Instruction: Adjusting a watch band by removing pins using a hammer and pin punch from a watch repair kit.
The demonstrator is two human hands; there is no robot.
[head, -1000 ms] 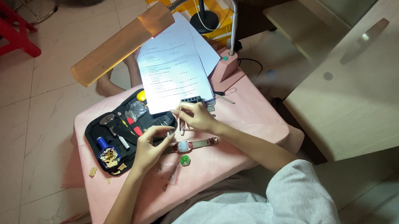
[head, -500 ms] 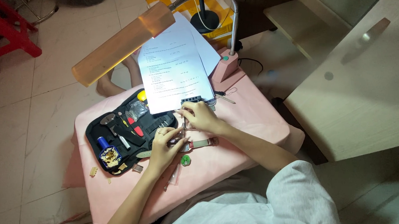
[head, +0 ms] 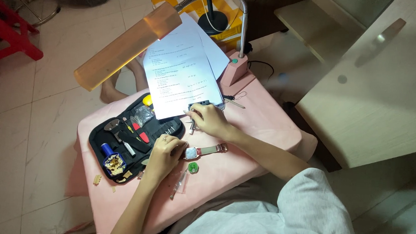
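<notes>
Hands: right [head: 211, 120] lifted from watch [head: 201, 152] | left [head: 164, 153] now holds it

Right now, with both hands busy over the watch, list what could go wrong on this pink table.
1. The watch lies loose beside the left hand; a slip of the tool might scratch it.
2. The small green part and bits near the tool case sit close to the table edge and could roll off.
3. The right hand works at the papers, which may hide small pieces.
</notes>
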